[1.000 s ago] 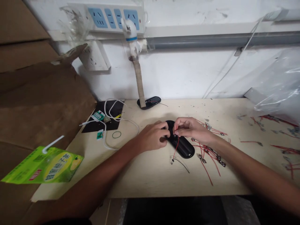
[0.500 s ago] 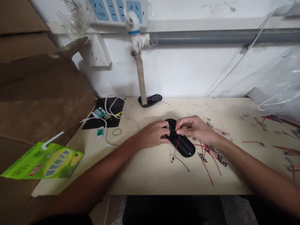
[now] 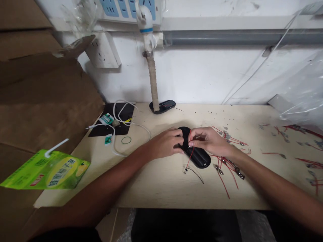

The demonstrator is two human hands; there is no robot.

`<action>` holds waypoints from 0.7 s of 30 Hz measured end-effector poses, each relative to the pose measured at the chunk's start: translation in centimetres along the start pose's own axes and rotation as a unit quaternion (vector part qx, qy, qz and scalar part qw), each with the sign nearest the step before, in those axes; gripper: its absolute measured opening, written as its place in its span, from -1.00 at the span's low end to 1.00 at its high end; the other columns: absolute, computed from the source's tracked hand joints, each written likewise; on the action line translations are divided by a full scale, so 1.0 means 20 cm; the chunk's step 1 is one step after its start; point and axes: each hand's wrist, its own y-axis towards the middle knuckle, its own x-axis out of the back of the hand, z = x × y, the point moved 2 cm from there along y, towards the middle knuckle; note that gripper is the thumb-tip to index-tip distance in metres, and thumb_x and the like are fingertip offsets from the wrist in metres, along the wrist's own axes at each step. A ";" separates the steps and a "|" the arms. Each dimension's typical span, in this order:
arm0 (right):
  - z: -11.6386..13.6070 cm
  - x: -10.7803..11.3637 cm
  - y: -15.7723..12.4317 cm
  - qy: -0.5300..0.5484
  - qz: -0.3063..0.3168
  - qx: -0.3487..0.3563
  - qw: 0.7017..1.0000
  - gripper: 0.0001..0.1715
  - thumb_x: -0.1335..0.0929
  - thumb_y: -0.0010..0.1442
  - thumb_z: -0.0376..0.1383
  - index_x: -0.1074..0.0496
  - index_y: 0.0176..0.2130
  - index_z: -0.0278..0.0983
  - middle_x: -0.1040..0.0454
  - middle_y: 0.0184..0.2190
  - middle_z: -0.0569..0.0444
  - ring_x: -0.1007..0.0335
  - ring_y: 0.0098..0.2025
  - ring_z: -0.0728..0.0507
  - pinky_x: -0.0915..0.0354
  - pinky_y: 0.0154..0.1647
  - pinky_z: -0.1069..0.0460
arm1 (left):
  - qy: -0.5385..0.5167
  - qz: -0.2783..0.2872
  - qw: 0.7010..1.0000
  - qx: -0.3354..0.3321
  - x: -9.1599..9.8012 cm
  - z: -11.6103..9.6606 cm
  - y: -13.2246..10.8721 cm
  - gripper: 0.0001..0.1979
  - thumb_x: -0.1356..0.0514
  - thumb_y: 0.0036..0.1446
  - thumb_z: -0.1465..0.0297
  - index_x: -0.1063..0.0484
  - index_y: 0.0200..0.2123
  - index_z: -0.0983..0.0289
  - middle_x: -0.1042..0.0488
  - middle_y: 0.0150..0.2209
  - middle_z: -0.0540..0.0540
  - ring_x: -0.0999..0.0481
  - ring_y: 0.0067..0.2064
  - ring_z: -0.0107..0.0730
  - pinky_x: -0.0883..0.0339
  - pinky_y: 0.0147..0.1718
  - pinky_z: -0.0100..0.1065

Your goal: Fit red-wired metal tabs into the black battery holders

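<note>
Casing, black and oblong, lay on the counter, its long axis slanting from far left to near right. The left hand gripped its far-left side; the right hand, over its middle, seemingly pinched a red wire.

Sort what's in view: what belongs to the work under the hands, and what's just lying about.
Part of the work:
- black shell, under the left hand
- red wire, pinched in the right hand's fingers
- wired clips, probably
- back shell, probably: wires in it too

Apparently just lying about:
- green pouch
- white cable
- green board
</note>
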 end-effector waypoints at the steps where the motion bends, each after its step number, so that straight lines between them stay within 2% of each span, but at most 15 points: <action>1: 0.00 0.00 0.00 -0.002 0.000 0.004 1.000 -0.86 -0.40 0.06 -0.26 -0.41 -0.43 -0.30 -0.41 -0.50 0.13 -0.31 -0.44 -0.01 -0.20 -0.40 0.06 | 0.001 0.002 1.000 -0.001 0.00 0.00 0.00 -0.87 -0.31 0.08 0.36 -0.51 -0.37 0.33 -0.45 -0.30 0.11 -0.43 -0.20 -0.28 -0.33 -0.16 -0.26; 14: 0.00 0.00 -0.01 -0.078 0.018 0.078 0.994 -0.89 -0.40 0.12 -0.29 -0.43 -0.41 -0.29 -0.45 -0.45 0.10 -0.35 -0.42 -0.02 -0.25 -0.40 0.06 | -0.036 0.019 0.999 0.033 -0.01 0.02 0.00 -0.72 -0.36 -0.02 0.22 -0.52 -0.37 0.33 -0.42 -0.27 0.09 -0.42 -0.21 -0.32 -0.31 -0.15 -0.28; 21: 0.02 0.02 -0.01 -0.142 0.037 0.126 0.981 -0.89 -0.38 0.17 -0.31 -0.45 -0.38 -0.30 -0.50 -0.40 0.05 -0.39 -0.40 -0.04 -0.29 -0.38 0.04 | -0.020 0.003 1.000 0.015 -0.01 0.01 0.00 -0.72 -0.35 -0.01 0.22 -0.49 -0.43 0.35 -0.43 -0.29 0.09 -0.41 -0.25 -0.35 -0.30 -0.19 -0.32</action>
